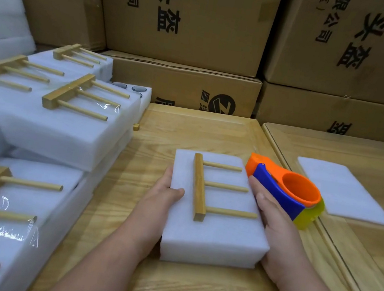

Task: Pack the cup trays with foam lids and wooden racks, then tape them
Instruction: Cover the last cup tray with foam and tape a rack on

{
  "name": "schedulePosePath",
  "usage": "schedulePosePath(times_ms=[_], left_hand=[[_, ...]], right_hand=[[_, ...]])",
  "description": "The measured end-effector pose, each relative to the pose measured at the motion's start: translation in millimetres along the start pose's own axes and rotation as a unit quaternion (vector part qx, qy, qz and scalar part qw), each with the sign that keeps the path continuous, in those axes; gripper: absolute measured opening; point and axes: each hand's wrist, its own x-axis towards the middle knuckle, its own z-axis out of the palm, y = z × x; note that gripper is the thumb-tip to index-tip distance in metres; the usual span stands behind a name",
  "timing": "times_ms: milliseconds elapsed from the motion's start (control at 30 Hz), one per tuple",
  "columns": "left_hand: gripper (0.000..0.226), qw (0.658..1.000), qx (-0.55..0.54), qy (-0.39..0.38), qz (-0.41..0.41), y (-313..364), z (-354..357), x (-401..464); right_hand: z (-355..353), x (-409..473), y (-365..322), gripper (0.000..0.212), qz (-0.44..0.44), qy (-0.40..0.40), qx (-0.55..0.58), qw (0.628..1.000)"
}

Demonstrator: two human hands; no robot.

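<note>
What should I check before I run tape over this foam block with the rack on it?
1. Wooden rack lies flat on the foam block, within its edges: ok.
2. Left hand and right hand steady the block from both sides: ok.
3. Tape dispenser beside the right hand, within reach: ok.
4. Dispenser loaded with tape: cannot tell.
5. Foam lid seated squarely on the tray beneath: cannot tell, no clear seam visible.
6. Tape already on this block: none visible, unlike the finished packs at left.
</note>
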Motion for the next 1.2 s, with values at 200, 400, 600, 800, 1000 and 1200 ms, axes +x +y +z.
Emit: schedulePosePath(times_ms=[200, 400, 600, 800, 1000, 1200], left_hand=[[0.068, 1.0, -0.01, -0.016, 0.0, -3, -3, -13], [0.043, 0.994, -0.099, 0.032, 0.01, -8, -5, -12], [0.039, 0.986, -0.149, 0.073, 0.003, -14, -9, -6], [0.029, 0.984, -0.155, 0.086, 0.002, -13, -9, -5], [0.038, 0.982, -0.163, 0.101, 0.001, -9, -9, -9], [0.055, 0.978, 0.056, 0.095, 0.178, 18, 5, -31]], right_hand=[[-1, -9, 4, 0.033, 0.019, 0.013, 0.036, 0.999], [-7, -9, -12, 0.026, -0.07, 0.13, -0.078, 0.986], [-29, 27, -61, 0.02, -0.183, 0.218, -0.401, 0.871], [-33, 48, -69, 0.046, 0.012, 0.026, -0.784, 0.62], [-35, 46, -79, 0.034, 0.033, 0.029, -0.758, 0.65], [-28, 17, -112, 0.024, -0.014, 0.117, -0.326, 0.938]])
